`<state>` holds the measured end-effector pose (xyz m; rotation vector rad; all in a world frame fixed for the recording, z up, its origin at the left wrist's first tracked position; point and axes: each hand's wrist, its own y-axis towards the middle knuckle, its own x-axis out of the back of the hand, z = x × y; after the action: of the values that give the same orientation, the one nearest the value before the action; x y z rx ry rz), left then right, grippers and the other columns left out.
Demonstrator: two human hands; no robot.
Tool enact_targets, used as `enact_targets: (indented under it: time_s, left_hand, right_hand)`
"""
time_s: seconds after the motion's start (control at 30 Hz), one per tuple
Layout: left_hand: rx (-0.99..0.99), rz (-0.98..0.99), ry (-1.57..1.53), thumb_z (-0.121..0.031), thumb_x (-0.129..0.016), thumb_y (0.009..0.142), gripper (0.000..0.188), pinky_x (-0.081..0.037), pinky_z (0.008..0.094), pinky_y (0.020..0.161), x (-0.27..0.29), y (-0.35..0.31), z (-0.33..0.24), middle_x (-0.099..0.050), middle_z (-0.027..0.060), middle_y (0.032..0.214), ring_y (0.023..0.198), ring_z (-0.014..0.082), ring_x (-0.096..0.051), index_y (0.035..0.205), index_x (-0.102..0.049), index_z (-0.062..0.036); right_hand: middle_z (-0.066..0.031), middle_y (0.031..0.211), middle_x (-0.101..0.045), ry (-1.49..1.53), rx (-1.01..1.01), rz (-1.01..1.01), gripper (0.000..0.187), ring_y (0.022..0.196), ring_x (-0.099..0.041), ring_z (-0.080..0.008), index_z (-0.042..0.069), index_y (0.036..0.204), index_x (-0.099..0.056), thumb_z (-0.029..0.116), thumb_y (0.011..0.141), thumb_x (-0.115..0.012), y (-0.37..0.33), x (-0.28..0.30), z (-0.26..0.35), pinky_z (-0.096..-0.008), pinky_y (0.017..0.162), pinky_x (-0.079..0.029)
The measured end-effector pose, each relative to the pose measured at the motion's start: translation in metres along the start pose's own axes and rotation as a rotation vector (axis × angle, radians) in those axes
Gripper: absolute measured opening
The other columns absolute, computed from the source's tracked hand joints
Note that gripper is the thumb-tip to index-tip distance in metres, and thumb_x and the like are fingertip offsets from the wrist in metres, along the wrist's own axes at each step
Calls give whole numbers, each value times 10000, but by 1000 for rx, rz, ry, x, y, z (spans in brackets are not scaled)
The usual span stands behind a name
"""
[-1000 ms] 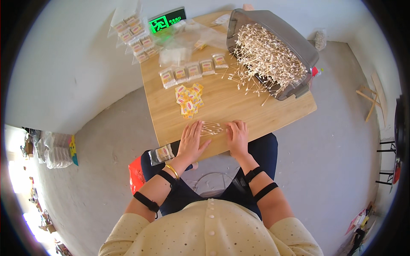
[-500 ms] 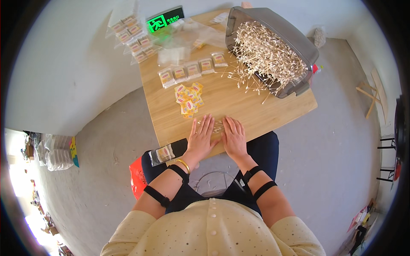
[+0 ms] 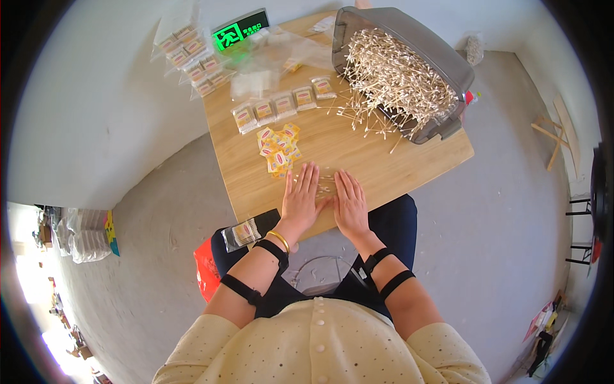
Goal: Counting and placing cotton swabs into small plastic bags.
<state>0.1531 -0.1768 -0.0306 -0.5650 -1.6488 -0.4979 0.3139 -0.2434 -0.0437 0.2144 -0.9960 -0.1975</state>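
My left hand (image 3: 300, 200) and my right hand (image 3: 350, 203) lie side by side at the near edge of the wooden table (image 3: 396, 168), palms down with fingers stretched out. Between them lies a small group of cotton swabs (image 3: 325, 180), its two ends next to my fingers; part of the group is hidden under the hands. Beyond my left hand is a loose pile of yellow and white printed cards (image 3: 279, 149). Farther back, a row of several filled swab packets (image 3: 284, 105) lies on the table.
A grey plastic bin (image 3: 448, 70) tipped on its side spills loose swabs at the back right. Clear plastic bags (image 3: 256, 82) lie at the back left by a lit green sign (image 3: 240, 31). More packets (image 3: 192, 54) are stacked there. One packet (image 3: 243, 234) rests near my left wrist.
Both hands stay flat around the swabs. My left hand has shifted slightly up and left, and the gap between the hands looks a little wider. The whole view has tilted slightly.
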Motion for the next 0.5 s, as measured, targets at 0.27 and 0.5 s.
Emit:
enact_targets:
  time_s: [0.27,0.5]
  left_hand:
    - [46,30,122,-598,-398,1035,864,-31,540,1289,-7,11,-1,-205,119,1718,1605,253,-124,1640,-189,-18]
    - [-48,34,94,-581,-404,1041,838,-33,546,1289,-6,-11,10,-263,130,1695,1591,252,-183,1628,-223,-12]
  right_hand:
    - [-191,1564,-437,3,-3,5,582,1453,-396,-367,-35,1494,-446,107,940,-559,0,0,0,-480,1231,-297]
    - [-190,1558,-442,21,-10,7,577,1447,-400,-371,-35,1488,-452,109,938,-553,0,0,3,-483,1229,-298]
